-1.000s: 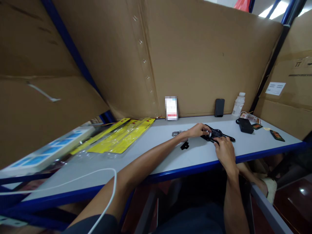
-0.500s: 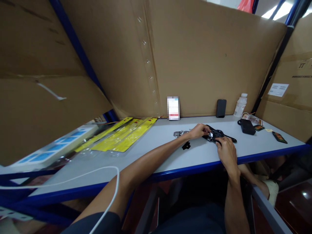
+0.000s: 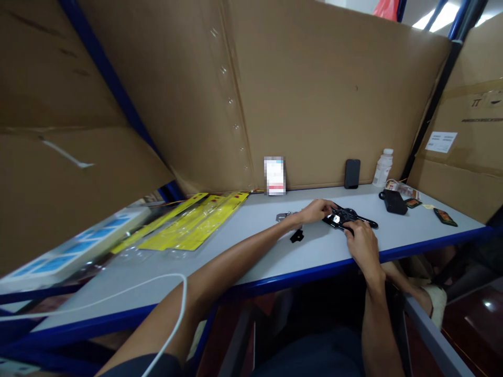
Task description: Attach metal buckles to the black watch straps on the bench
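Observation:
A black frame with slim arms and a round middle (image 3: 348, 213) lies on the table between my hands; its exact kind I cannot make out. My left hand (image 3: 317, 210) has its fingers closed at the frame's left end. Curled over the near side of the same frame, my right hand (image 3: 362, 238) holds it against the table. Left of them lies a silvery metal part (image 3: 282, 216), partly hidden behind my left wrist. A small black piece (image 3: 297, 236) rests just below that wrist.
Yellow-backed clear packages (image 3: 212, 225) and a white box with blue panels (image 3: 74, 251) lie left. At the back stand a lit phone (image 3: 274, 176), a dark phone (image 3: 352, 174) and a bottle (image 3: 383, 168). A black case (image 3: 394, 202) sits right. A white cable (image 3: 184, 293) crosses my left arm.
The whole view has shifted slightly, so things sit a little further left. Both hands stay on the black frame, with hardly any movement of the fingers.

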### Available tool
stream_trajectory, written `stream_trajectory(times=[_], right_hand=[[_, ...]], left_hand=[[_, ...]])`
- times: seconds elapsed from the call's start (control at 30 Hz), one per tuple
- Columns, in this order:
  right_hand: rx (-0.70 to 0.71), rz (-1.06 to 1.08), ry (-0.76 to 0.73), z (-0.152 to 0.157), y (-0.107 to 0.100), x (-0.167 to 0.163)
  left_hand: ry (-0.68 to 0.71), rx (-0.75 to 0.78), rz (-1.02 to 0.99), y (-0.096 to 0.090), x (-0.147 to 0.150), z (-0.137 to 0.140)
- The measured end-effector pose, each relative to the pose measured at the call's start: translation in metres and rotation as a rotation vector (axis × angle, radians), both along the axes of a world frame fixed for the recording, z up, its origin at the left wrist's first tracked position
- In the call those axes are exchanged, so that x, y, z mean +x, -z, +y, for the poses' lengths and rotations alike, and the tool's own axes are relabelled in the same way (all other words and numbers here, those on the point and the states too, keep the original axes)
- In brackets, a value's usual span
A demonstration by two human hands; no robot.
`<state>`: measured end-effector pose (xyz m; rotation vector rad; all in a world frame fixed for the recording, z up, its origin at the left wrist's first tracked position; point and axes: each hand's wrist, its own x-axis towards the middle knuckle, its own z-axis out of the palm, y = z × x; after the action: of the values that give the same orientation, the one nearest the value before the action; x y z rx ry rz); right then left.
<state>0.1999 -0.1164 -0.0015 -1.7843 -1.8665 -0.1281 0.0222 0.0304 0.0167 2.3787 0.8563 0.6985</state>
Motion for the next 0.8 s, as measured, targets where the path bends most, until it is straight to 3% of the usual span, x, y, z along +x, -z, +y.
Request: stream_trajectory(times=[0.13, 0.27, 0.47, 0.8], right_hand=[[-0.003, -0.012, 0.014, -0.001, 0.0, -0.001], [-0.01, -0.029, 0.016, -0.003, -0.002, -0.003], [-0.01, -0.127, 0.024, -0.005, -0.006, -0.004], [-0.047, -0.216, 0.036, -0.004, -0.003, -0.005]], left_hand=[[0.044, 0.243, 0.19, -0.004, -0.025, -0.011], [0.007, 0.359, 0.294, 0.001, -0.039, -0.022], [0.006, 0.405, 0.348, 0.008, -0.031, -0.022], [0.018, 0.388, 0.222, 0.019, -0.028, -0.022]])
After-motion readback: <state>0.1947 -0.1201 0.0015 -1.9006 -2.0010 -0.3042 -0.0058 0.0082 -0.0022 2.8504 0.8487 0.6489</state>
